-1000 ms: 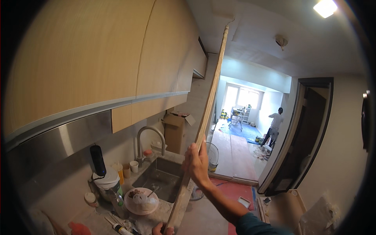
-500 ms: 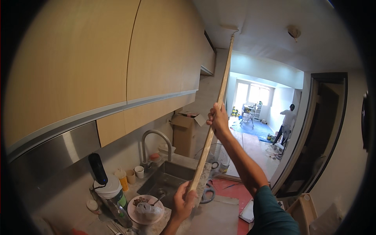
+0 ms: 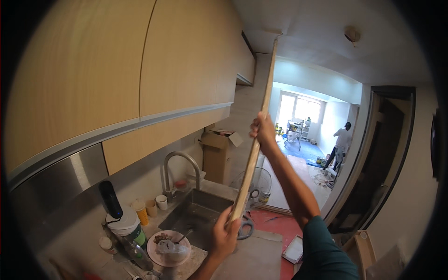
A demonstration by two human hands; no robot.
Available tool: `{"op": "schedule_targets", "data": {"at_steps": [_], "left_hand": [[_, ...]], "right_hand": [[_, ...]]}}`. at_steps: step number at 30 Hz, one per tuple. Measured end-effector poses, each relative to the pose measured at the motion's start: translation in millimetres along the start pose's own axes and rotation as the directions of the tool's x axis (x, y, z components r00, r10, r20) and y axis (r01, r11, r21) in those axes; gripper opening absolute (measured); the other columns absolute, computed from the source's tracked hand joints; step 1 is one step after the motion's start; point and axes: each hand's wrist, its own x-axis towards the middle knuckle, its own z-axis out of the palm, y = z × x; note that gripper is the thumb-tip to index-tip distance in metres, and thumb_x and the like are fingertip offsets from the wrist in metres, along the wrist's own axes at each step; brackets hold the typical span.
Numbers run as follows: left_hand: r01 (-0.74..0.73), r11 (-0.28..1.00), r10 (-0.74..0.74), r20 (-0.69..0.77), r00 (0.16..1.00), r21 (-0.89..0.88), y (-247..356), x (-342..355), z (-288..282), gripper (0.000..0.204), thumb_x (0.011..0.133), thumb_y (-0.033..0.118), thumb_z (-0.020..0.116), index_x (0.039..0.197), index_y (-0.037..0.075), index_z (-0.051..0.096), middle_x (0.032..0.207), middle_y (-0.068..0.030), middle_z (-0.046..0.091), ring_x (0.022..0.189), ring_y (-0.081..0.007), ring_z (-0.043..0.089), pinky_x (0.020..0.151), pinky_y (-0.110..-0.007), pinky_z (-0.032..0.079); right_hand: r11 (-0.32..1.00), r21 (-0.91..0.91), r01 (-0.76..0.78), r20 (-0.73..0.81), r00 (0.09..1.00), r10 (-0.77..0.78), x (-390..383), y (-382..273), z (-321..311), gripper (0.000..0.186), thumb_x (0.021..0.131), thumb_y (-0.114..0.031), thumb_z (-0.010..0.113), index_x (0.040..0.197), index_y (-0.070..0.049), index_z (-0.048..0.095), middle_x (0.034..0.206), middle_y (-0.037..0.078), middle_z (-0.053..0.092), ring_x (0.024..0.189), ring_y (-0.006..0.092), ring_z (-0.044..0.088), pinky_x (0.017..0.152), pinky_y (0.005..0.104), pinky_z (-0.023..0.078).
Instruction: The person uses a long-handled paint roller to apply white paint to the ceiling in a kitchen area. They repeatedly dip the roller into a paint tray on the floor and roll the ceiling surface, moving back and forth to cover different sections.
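Note:
A long wooden pole (image 3: 252, 169) slants up from the counter side toward the ceiling, with both my hands wrapped round it. My left hand (image 3: 226, 234) grips its lower end beside the sink (image 3: 196, 233). Higher up, my right hand (image 3: 264, 132) is closed round the shaft with the arm stretched out. At the pole's far top a thin bent wire shows, with a narrow tan shape by it against the ceiling (image 3: 308, 42); it looks like a paint roller, but is too small to be sure.
Wooden wall cabinets (image 3: 186, 65) hang on the left above the counter. Near the sink stand a tap (image 3: 179, 156), a plate of food (image 3: 153, 252), cups and a white-lidded tub (image 3: 125, 224). A fan (image 3: 261, 181) stands ahead. Another person (image 3: 342, 142) is in the far room by a ladder (image 3: 292, 135).
My right hand has risen a little along with the pole, and my left hand has shifted slightly up and right. The view has turned slightly, so cabinets and sink sit further left.

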Motion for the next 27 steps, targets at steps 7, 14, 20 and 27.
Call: {"op": "schedule_targets", "data": {"at_steps": [7,14,20,27], "left_hand": [[-0.01,0.985,0.041,-0.172,0.984,0.174,3.8,-137.3,-38.8,0.054,0.097,0.049,0.059,0.118,-0.001,0.057,0.077,0.0008,0.057,0.055,-0.0055,0.05,0.049,-0.022,0.04],[0.177,0.972,-0.155,-0.148,0.977,0.154,-9.6,-262.9,-86.0,0.05,0.097,0.049,0.058,0.103,0.0,0.059,0.072,-0.0023,0.058,0.053,-0.0072,0.051,0.048,-0.023,0.042],[0.246,0.958,-0.211,-0.221,0.952,0.149,-18.0,-341.1,-119.4,0.044,0.096,0.045,0.059,0.09,0.002,0.061,0.068,-0.0046,0.061,0.051,-0.01,0.054,0.046,-0.025,0.043],[0.404,0.866,-0.302,-0.337,0.892,0.294,-46.5,-400.9,-148.0,0.041,0.096,0.043,0.061,0.087,0.003,0.063,0.069,-0.0043,0.062,0.053,-0.011,0.055,0.046,-0.026,0.043]], "right_hand": [[0.992,0.084,-0.091,0.076,0.994,0.085,-159.5,-17.7,51.0,0.038,0.104,-0.03,0.052,0.136,-0.02,0.035,0.081,-0.002,0.042,0.057,0.0078,0.04,0.045,0.0226,0.036],[0.998,0.057,-0.025,0.138,0.99,0.017,-269.0,-38.5,80.0,0.068,0.105,-0.032,0.047,0.158,-0.017,0.006,0.068,-0.001,0.044,0.05,0.0066,0.044,0.043,0.0225,0.042],[0.997,0.067,-0.045,0.173,0.984,0.032,-339.1,-50.5,103.5,0.069,0.106,-0.025,0.047,0.157,-0.015,0.001,0.071,-0.001,0.046,0.05,0.0065,0.044,0.044,0.0223,0.041],[0.982,0.145,-0.118,0.23,0.97,0.082,-395.2,-75.4,120.0,0.058,0.105,-0.026,0.048,0.152,-0.013,0.016,0.082,0.001,0.048,0.053,0.0068,0.046,0.045,0.023,0.042]]}}
